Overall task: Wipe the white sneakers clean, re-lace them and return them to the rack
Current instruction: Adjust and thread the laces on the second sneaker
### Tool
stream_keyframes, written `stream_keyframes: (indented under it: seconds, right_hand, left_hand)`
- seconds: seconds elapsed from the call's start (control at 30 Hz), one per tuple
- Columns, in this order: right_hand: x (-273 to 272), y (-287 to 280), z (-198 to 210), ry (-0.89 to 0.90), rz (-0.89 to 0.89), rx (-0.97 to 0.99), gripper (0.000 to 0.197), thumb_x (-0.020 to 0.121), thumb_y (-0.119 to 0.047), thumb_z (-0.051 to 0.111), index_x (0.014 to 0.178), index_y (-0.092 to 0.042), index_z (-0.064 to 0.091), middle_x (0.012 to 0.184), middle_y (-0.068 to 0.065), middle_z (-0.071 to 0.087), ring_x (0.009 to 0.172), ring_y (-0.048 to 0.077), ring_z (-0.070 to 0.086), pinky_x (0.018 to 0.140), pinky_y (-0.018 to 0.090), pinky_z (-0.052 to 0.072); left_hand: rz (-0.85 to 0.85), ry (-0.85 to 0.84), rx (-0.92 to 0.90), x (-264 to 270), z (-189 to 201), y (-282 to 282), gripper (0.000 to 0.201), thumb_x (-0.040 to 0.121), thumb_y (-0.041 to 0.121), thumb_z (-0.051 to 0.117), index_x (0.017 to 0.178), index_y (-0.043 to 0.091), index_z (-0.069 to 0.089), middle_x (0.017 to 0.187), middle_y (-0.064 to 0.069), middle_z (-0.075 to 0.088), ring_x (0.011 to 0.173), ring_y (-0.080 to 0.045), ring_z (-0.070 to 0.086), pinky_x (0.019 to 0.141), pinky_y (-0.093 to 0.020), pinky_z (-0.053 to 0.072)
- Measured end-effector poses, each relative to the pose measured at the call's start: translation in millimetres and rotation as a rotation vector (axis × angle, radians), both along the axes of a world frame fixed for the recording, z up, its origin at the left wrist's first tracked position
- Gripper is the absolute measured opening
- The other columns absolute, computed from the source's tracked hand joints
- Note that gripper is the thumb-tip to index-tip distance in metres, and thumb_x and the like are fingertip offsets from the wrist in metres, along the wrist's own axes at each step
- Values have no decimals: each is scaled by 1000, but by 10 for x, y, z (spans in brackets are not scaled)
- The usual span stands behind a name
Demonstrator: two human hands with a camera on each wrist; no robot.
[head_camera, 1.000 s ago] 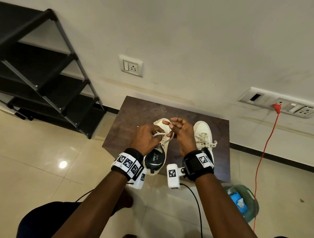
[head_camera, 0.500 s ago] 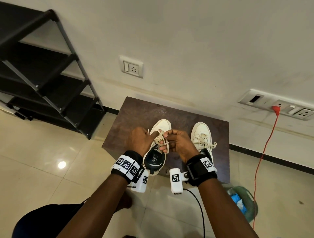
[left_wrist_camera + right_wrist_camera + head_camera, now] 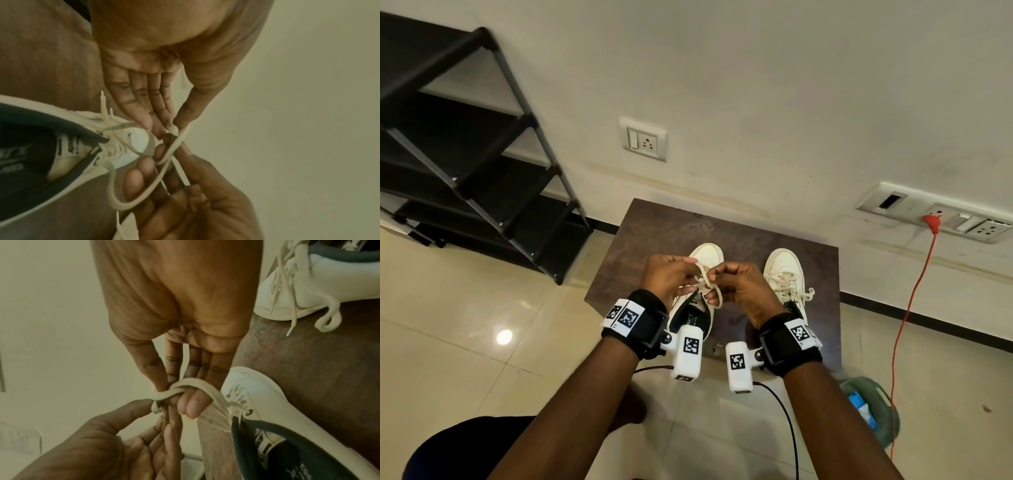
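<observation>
While the left hand (image 3: 666,279) and right hand (image 3: 739,286) are held close together above the left sneaker (image 3: 697,291), its lace (image 3: 710,291) is pinched in both. The sneaker is stood on the worktop (image 3: 654,246), toe pointed at the wall, beside the tied sneaker (image 3: 786,277).

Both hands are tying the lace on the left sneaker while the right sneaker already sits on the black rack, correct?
Not quite. The right sneaker is not on the black rack; the head view shows it on the brown table beside the left sneaker. The left hand and right hand do pinch its lace.
</observation>
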State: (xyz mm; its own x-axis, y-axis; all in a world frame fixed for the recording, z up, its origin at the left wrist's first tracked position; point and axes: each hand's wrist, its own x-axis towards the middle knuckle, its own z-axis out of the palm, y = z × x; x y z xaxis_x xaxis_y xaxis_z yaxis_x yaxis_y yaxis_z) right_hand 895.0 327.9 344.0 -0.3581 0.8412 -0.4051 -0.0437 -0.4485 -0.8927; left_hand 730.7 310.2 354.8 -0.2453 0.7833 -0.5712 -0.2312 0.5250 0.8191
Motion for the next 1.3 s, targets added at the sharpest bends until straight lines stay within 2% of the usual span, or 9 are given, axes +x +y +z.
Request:
stream_keyframes:
  seconds: [0.13,0.3,0.53,0.8,0.97,1.03,1.17,1.23,1.3]
  right_hand:
    - [45,38,2,-68,-108,144,13,87,12,63,100,15,68,84,15,71,67,21,67,63,27,59]
    - [161,96,27,-349,-138,418,28,75,15,69,94,-4,77,90,8,77,82,16,71,76,29,59]
    - [195,78,215,-858,92,739,10,85,-13,75,81,-21,71,78,-10,65,73,10,60,69,31,52]
    - [305,58,257,-649,117,501,8,87,-12,76,82,-12,70,64,1,70,52,13,65,53,21,50]
    - [601,227,67,-949,83,468,16,79,-13,80,68,-22,72,62,-5,66,56,8,60,59,25,46]
    - [723,223,-13,-1004,84,408,22,79,-12,79,64,-25,70,63,-2,69,54,13,62,63,34,55]
    - [669,130,-96,-941,20,427,7,79,-12,77,79,-18,73,74,-2,73,57,19,70,68,41,60]
    - [568,109,-153,-974,4,496,11,78,-16,77,89,-18,76,82,-1,76,70,21,72,74,37,59]
    - [409,104,-235,-943,43,520,15,80,-14,75,94,-18,78,86,2,77,76,23,73,77,36,58]
  left_hand:
    - [123,111,188,14,103,-12,14,85,-8,67,93,5,66,88,-22,74,69,-27,75,56,-30,59]
    - [208,176,498,-69,337,-40,12,89,-1,72,100,2,70,92,-16,74,79,-27,76,64,-32,62]
    - [127,203,593,-199,476,-53,18,87,-7,72,104,-6,71,97,-16,76,86,-29,76,66,-27,61]
    - [126,362,502,-652,162,4,15,85,-6,75,99,1,76,89,-15,76,83,-29,77,73,-32,63]
    - [173,584,404,-1078,-49,-29,15,83,-4,78,97,3,77,82,-6,75,71,-9,74,71,-21,61]
    - [116,680,349,-1156,-139,-79,16,81,-3,80,93,8,78,80,1,74,74,-10,74,70,-15,59]
    - [-33,780,212,-1124,-352,-142,10,84,22,82,93,16,80,82,-6,76,75,-21,75,79,-42,63]
    - [-188,969,158,-921,-387,-183,29,84,39,79,102,16,79,92,-8,78,86,-25,74,83,-38,59]
    - [-300,1000,134,-655,-341,-202,26,86,37,78,106,20,78,93,-5,78,82,-22,74,80,-32,58]
